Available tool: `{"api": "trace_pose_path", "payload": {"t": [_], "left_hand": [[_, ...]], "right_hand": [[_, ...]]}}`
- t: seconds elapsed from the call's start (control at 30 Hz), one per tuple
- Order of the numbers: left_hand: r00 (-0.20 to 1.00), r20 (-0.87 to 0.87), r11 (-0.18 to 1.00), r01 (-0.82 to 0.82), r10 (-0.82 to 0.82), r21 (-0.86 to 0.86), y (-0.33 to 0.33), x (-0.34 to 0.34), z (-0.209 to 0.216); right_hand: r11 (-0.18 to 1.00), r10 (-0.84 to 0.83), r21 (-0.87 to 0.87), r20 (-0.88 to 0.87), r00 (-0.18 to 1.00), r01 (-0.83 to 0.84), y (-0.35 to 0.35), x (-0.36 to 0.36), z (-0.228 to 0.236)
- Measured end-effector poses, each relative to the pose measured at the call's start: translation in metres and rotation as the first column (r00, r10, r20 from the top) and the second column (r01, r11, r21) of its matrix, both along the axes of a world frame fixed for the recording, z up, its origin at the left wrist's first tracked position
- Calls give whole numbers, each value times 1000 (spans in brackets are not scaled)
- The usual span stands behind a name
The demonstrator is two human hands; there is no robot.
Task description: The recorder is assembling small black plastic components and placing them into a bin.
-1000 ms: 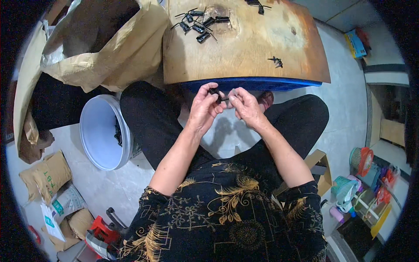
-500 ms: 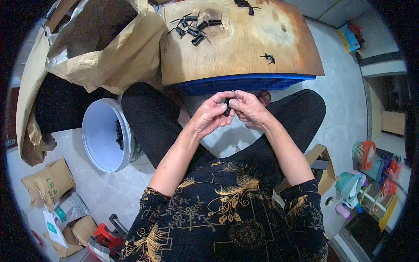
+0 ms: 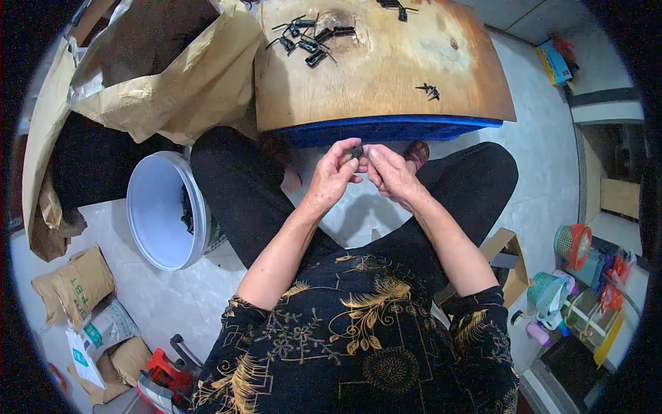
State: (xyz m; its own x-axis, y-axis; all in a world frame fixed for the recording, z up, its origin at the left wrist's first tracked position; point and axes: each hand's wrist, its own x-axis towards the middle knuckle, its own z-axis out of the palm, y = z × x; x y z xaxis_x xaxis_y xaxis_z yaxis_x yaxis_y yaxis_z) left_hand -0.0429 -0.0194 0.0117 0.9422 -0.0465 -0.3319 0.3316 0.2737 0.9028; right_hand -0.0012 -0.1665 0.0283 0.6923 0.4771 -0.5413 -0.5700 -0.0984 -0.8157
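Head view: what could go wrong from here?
1. The left hand pinches a small black part above the floor; if that grip slips, it might drop.
2. The right hand hides what it may hold, so a slip there could go unseen.
3. The small dark pieces lie loose toward the board's near edge; a bump might scatter them.

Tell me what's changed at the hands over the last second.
The left hand has shifted rightward with the black piece, bringing it closer to the right hand; the fingertips now nearly meet. Nothing was visibly let go; I can't tell whether the right fingers grip anything. The black parts on the board and the bucket stayed put.
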Motion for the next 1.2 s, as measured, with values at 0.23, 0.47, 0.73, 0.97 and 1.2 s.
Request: {"api": "trace_pose_path", "payload": {"t": [0.23,0.47,0.73,0.97,1.2], "left_hand": [[999,1,998,-32,32,48,-1,3,-8],[995,62,995,-80,76,67,-7,9,-4],[997,72,926,-47,21,375,-5,9,-9],[976,212,827,-153,42,541,-8,13,-19],[984,-119,982,-116,135,151,-8,28,-5]], "right_hand": [[999,11,48,-15,1000,-10,9,-4,-13],[996,-2,95,-14,1000,3,10,2,-13],[994,-26,100,-92,995,36,11,5,-22],[997,-24,76,-14,1000,25,15,13,-34],[553,826,-579,293,481,-599,-11,144,22]]}}
